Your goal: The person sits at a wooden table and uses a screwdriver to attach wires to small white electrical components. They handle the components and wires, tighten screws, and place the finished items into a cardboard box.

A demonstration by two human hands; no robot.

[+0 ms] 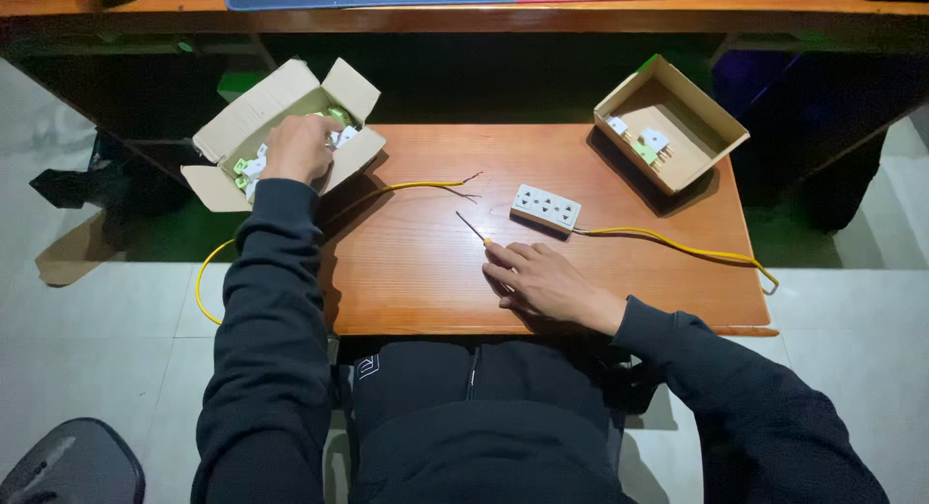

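My left hand reaches into an open cardboard box at the table's far left, among white and green socket parts; whether its fingers hold one is hidden. My right hand rests on the small wooden table near the front edge, fingers closed over the handle of a thin screwdriver whose shaft points away from me. A white power strip lies just beyond it, with a yellow cable running off to the right.
A second yellow cable with bare wire ends crosses the table's left half and loops off the left edge. Another cardboard box with a few white parts stands at the far right. A larger desk runs behind. A dark chair is at bottom left.
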